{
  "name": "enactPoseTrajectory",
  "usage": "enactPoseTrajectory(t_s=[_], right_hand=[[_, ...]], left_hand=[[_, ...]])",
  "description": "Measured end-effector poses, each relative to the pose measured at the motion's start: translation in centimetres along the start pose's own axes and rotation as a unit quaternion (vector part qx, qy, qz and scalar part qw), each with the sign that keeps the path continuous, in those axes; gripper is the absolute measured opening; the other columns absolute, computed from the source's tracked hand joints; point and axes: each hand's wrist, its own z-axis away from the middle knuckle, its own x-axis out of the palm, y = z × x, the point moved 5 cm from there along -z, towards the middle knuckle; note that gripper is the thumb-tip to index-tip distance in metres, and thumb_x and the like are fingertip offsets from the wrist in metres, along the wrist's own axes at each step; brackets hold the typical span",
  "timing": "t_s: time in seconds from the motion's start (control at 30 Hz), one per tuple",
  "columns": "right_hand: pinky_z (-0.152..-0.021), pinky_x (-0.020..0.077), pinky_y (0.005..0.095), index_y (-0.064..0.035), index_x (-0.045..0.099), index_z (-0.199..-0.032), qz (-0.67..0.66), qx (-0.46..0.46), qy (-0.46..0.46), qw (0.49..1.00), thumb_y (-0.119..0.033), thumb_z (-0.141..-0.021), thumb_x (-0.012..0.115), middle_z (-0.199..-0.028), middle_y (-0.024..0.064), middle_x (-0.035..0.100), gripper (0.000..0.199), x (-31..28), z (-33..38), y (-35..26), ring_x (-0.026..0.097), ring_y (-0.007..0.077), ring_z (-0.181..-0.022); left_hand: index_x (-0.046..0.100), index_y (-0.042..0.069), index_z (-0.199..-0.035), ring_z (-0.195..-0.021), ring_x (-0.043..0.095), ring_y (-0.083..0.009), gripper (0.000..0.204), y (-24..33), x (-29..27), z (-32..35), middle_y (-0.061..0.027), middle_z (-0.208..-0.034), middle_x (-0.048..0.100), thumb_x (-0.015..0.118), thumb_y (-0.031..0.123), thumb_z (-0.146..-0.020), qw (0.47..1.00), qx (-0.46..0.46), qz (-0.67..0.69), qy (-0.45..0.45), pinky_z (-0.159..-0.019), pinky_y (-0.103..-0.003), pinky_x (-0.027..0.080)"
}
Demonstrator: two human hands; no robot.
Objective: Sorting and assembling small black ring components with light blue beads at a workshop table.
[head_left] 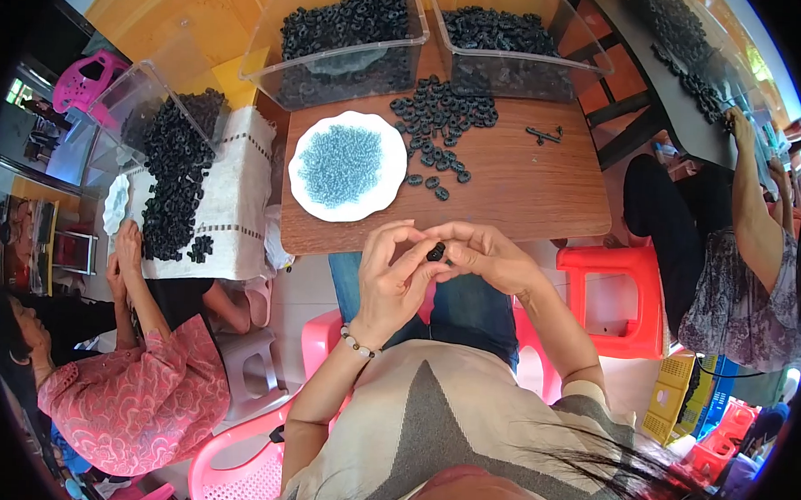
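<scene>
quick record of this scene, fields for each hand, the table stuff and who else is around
left hand: fingertips pinching a small black part
right hand: fingers on the same part
table: brown, wood-look
plate: white, wavy-edged, holding small bluish pieces
loose pile: black oval parts, right of the plate
far edge: two clear bins of black parts
others: a person at left, another at right

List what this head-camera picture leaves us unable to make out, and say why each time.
Head view, black piece: full shape partly covered by the left hand and right hand.
Head view, pale-blue bits in the white dish: too small to tell each one's shape.
Head view, co-worker at right: head cut off by the dark fisheye rim.
</scene>
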Motion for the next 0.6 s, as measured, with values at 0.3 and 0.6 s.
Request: enactPoseTrajectory(t_s=[0.3, 0.6], right_hand=[[-0.075, 0.0517, 0.0225, 0.0008, 0.067, -0.106, 0.333, -0.068, 0.149, 0.929, -0.016, -0.099, 0.073, -0.093, 0.0008, 0.069, 0.019, -1.8, -1.1, -2.2, 0.063, 0.0059, -0.086], [-0.073, 0.0499, 0.025, -0.0013, 0.073, -0.092, 0.55, -0.336, 0.288, 0.708, -0.012, -0.095, 0.072, -0.09, -0.0005, 0.07, 0.011, -4.5, -4.2, -15.7, 0.061, 0.006, -0.082]], left_hand=[[0.076, 0.003, -0.114, -0.085, 0.068, -0.0213, 0.032, -2.0, 1.6, 0.0, -0.0097, -0.107, 0.063, 0.083, 0.01, -0.084, 0.993, -0.105, 0.059, 0.005, -0.075, -0.032, 0.056], [0.076, 0.001, -0.119, -0.085, 0.067, -0.0203, 0.027, -3.7, 1.4, 0.1, -0.0108, -0.109, 0.066, 0.076, 0.01, -0.093, 0.985, -0.133, 0.095, 0.047, -0.075, -0.031, 0.054]])
